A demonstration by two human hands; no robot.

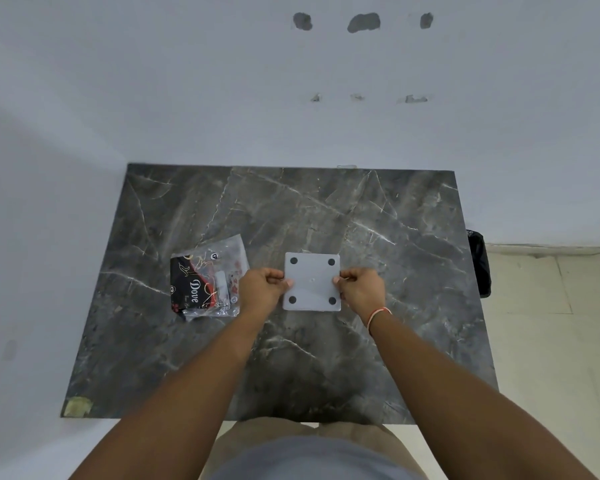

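A light grey square plate (311, 281) with a dark round dot near each corner is over the middle of the dark marble table (326, 209). My left hand (262, 289) pinches its left edge with curled fingers. My right hand (359, 289) pinches its right edge the same way. Whether the plate rests on the table or is held just above it I cannot tell.
A clear plastic bag (207, 282) holding a black and red "Dove" card and small items lies on the table just left of my left hand. A white wall runs behind the table. A black bag (478, 261) hangs off the table's right side.
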